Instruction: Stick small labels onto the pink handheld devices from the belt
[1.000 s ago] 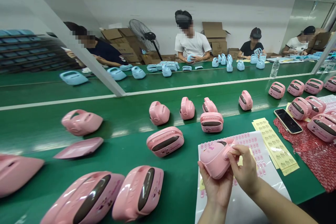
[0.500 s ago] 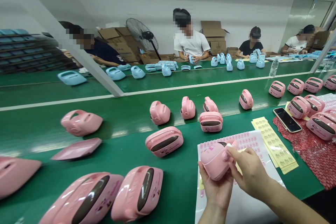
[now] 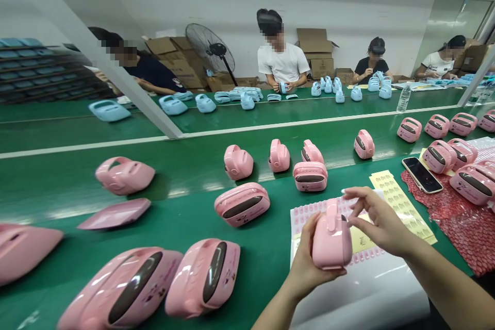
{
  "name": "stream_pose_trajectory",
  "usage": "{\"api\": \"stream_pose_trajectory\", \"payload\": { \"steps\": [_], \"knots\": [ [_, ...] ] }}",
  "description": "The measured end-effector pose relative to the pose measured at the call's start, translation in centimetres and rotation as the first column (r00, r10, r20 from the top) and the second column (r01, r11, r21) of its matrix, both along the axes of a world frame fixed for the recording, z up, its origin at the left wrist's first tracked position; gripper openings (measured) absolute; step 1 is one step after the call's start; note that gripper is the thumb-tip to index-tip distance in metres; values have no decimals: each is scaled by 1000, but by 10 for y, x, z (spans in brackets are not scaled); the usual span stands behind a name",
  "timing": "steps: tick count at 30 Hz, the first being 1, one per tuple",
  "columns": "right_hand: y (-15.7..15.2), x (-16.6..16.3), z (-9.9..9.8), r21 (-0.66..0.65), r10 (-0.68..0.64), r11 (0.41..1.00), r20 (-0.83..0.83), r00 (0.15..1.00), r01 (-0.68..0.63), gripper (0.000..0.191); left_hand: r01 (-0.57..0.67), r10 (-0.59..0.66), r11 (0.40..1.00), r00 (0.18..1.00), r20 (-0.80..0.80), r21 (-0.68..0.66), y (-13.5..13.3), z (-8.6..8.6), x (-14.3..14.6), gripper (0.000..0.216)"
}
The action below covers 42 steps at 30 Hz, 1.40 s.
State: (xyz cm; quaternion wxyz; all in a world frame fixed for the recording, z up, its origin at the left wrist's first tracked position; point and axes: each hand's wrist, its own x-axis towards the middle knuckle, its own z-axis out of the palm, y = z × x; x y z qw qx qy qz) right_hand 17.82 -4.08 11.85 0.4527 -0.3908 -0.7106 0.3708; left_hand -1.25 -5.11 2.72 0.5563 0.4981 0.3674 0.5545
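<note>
My left hand (image 3: 309, 258) is wrapped round a pink plastic housing (image 3: 331, 242) with a carry handle, held upright with its narrow end towards me. My right hand (image 3: 375, 219) is beside the housing's upper right side, its fingers curved and apart. Its thumb tip is close to the dark window; whether it touches is hard to tell. A small white spot shows at the right index fingertip. Beneath the hands lies a white sheet (image 3: 305, 211) with rows of small pink stickers, partly covered by a yellow sticker sheet (image 3: 360, 242).
Several pink housings (image 3: 242, 203) stand on the green table (image 3: 174, 221). To my right lie yellow sticker sheets (image 3: 402, 201), a phone (image 3: 422, 174) and red bubble wrap (image 3: 444, 221). Across the belt, several people (image 3: 284, 62) handle blue housings (image 3: 247, 100), near a bottle (image 3: 403, 99).
The housing has turned so its narrow end faces me. My left hand has shifted from beneath to its left side. My right hand has drawn away from the handle and its fingers have spread.
</note>
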Motion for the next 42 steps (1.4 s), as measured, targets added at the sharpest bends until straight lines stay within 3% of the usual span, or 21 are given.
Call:
{"api": "stream_pose_trajectory", "payload": {
  "steps": [2,5,11,18,20,23,27,30,33,38,40,42],
  "knots": [
    [1,-7,5,-40,93,995,36,995,-92,44,55,-49,998,989,-139,42,-2,4,-4,96],
    [2,-15,7,-100,153,984,79,985,-145,51,106,-84,989,977,-198,104,-2,8,-7,98],
    [2,-18,-1,-144,119,984,63,991,-109,56,130,-72,966,966,-250,225,0,9,-7,99],
    [1,-16,-7,-109,132,987,108,985,-120,55,129,-50,970,936,-349,207,-4,-4,-6,100],
    [-1,-16,-10,-20,113,994,153,982,-111,55,128,-43,972,921,-388,196,-6,-5,-6,100],
    [-4,-17,-20,230,28,970,239,971,-84,55,125,-31,971,911,-412,203,-8,-4,-5,97],
    [-12,-18,-32,566,-154,821,343,927,-73,57,91,21,964,912,-409,251,-8,-1,-6,95],
    [-15,-17,-36,657,-216,749,363,906,-85,62,86,33,963,904,-425,257,-7,0,-8,95],
    [-14,-14,-39,587,-163,807,318,934,-59,65,69,30,972,911,-411,223,-5,-4,-9,94],
    [-8,-16,-40,212,-66,977,207,976,21,74,109,-18,966,934,-357,235,-8,-3,-6,96],
    [-1,-14,-42,78,-96,993,165,982,84,73,116,-31,968,935,-354,222,-11,4,-4,90],
    [9,-6,-47,-9,-205,978,100,974,207,65,50,2,984,957,-289,172,-16,10,-1,84]
  ]
}}
